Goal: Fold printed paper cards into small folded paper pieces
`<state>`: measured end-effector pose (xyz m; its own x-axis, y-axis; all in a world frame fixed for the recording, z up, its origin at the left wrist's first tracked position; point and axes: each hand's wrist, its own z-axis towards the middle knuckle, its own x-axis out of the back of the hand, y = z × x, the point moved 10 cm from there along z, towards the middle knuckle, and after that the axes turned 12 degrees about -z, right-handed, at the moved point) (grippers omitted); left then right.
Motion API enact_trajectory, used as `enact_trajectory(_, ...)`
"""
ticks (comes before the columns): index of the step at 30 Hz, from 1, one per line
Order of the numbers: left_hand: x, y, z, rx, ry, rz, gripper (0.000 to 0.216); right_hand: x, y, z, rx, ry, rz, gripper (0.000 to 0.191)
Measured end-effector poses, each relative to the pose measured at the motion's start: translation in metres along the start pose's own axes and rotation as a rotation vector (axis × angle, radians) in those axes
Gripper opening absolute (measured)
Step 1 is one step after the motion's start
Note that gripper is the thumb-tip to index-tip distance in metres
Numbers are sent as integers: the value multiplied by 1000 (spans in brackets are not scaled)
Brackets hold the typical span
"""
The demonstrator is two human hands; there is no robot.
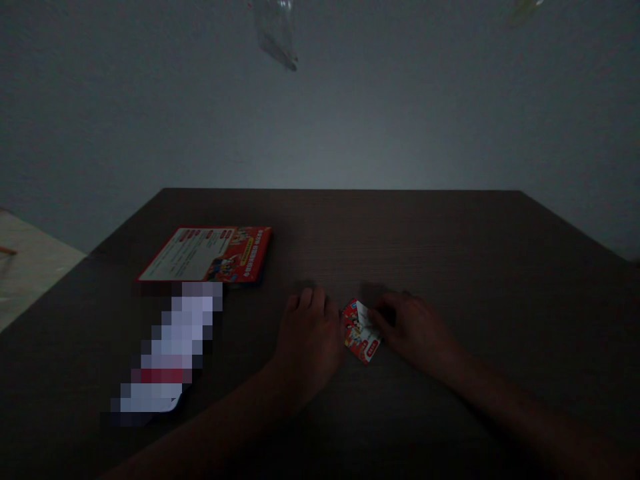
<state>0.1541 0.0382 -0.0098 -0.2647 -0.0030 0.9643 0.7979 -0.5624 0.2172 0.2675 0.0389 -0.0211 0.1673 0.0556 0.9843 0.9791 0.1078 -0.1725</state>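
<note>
A small red and white printed card [361,333], with colourful figures and a pale section at its upper right, lies on the dark table between my hands. My right hand [415,327] is closed at its right side, thumb and forefinger pinching the pale part. Against the card's left corner rests my left hand [310,333], back upward, its fingers curled and together on the tabletop. What lies under those curled fingers is hidden.
Farther left on the table [400,233] lies a flat red and white printed box or book [200,257]. Nearer me is a bright, pixelated phone-like object [173,347]. A pale wall [400,100] stands behind the table, with a clear plastic bag [277,33] at the top. Lighting is dim.
</note>
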Motion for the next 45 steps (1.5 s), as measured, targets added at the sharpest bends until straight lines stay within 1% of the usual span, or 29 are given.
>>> enact_trajectory(8, 0, -1, -1, 4, 7, -9, 25, 0, 0, -1, -3, 25, -27, 20)
enact_trajectory(18, -2, -3, 1, 40, -19, -44, 26, -2, 3, -1, -40, 38, -43, 22)
enact_trajectory(22, -2, -3, 1, 40, -16, -59, 26, -2, 3, -1, -28, 46, -47, 21)
enact_trajectory(28, -1, -3, 0, 48, -25, -80, 22, 0, 3, -1, -37, 57, -59, 20)
enact_trajectory(31, -2, -1, 0, 11, -34, -130, 23, -1, 3, -1, -43, 38, -52, 21)
enact_trajectory(35, -7, 5, 1, -74, -80, -177, 42, 0, 4, -1, -52, 42, -51, 20)
enact_trajectory(41, -9, 2, 4, -111, -114, -193, 40, -2, 3, -1, -47, 35, -35, 20)
enact_trajectory(45, -7, -1, 5, -125, -127, -199, 44, -1, 4, -2, -45, 56, -43, 20)
